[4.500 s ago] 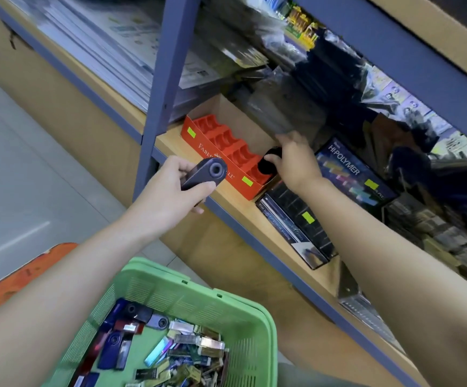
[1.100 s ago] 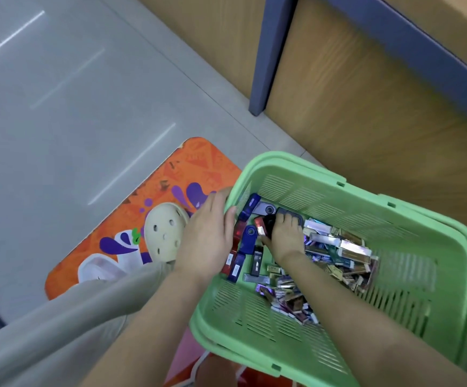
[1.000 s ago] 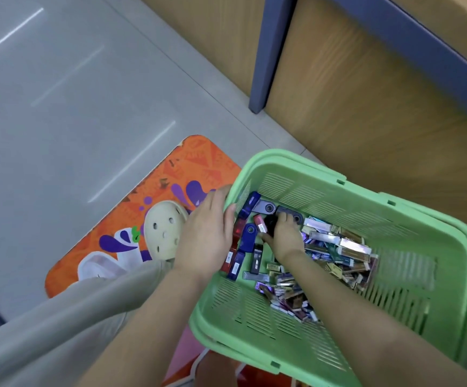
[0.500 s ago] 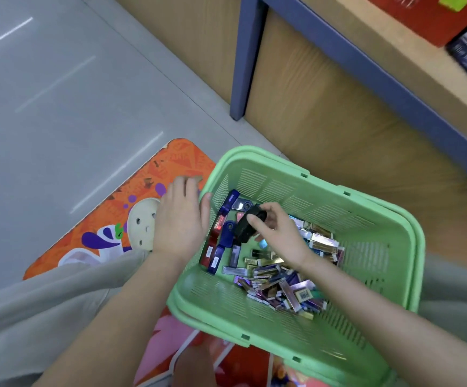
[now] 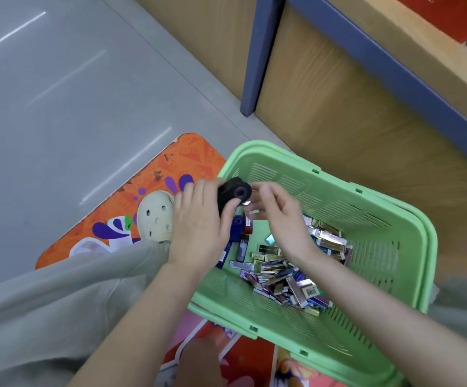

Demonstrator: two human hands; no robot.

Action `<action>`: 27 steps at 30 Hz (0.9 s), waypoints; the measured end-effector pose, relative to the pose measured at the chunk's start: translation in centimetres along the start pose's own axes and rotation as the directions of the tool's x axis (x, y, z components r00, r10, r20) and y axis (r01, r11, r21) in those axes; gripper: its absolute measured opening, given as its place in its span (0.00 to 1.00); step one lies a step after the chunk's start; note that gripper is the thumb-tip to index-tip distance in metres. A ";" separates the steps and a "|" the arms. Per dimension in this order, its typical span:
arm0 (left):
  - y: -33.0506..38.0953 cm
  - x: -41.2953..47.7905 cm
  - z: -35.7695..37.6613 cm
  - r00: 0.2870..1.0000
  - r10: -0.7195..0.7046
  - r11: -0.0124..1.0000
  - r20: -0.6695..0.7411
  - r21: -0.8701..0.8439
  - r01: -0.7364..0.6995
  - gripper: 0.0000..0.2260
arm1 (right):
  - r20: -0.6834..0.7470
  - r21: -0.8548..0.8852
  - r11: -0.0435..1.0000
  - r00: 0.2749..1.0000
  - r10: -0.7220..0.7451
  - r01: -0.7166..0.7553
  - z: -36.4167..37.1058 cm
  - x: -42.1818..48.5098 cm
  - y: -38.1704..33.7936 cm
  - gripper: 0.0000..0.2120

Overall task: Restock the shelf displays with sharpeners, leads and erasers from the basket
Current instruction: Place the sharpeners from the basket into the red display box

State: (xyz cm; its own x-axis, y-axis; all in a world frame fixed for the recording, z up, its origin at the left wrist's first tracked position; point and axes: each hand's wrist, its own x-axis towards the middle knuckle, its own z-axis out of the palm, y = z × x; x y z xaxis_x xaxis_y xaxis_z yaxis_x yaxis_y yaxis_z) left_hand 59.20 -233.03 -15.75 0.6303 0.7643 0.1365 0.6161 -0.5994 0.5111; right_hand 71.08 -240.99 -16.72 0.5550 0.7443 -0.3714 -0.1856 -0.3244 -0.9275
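Gripping a black sharpener [image 5: 233, 192] just above the green basket's [image 5: 338, 181] far-left rim, the left hand [image 5: 199, 227] curls round it. The right hand [image 5: 279, 216] hovers beside it, fingers loosely spread and holding nothing. Small packets [image 5: 282, 272] crowd the basket's middle, and its right side is bare.

**Shop floor beside a low shelving unit**

A pale grey, glossy floor [image 5: 73, 101] carries thin white streaks of reflected light [image 5: 11, 33]. An orange cartoon-printed mat [image 5: 154, 174] lies on it (one rounded corner shows). At the right stands a shelving unit [image 5: 366, 20]: a blue upright [image 5: 257, 51], a blue rail [image 5: 380, 65] edging the shelf board, and beneath it a light wood-grain panel [image 5: 352, 129], possibly laminate.
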 end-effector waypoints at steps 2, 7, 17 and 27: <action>-0.2 0.6 -0.3 0.986 -0.158 0.985 -0.047 -0.076 0.154 0.16 | -0.105 -0.201 0.978 0.994 0.036 -0.057 -0.5 1.4 2.7 0.10; -1.7 0.8 0.5 0.903 -0.428 0.884 -0.040 -0.226 0.409 0.12 | -0.070 -0.569 0.765 0.945 0.320 -0.301 -0.7 4.4 10.2 0.20; -2.5 0.9 1.9 0.889 -0.449 0.853 0.093 -0.250 0.458 0.11 | -0.169 -0.644 0.616 0.869 0.464 -0.454 1.2 7.6 15.6 0.13; -2.7 1.3 2.2 0.899 -0.422 0.869 0.116 -0.231 0.438 0.17 | -0.088 -0.255 0.772 0.809 0.581 -0.582 -0.4 3.4 15.6 0.17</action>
State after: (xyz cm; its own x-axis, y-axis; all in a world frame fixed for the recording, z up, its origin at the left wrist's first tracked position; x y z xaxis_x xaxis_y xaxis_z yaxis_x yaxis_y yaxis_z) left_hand 59.40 -230.96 -18.80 0.3612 0.9127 -0.1912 0.7023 -0.1314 0.6996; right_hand 70.38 -243.76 -32.44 0.4126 0.3630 -0.8355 -0.2593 -0.8324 -0.4897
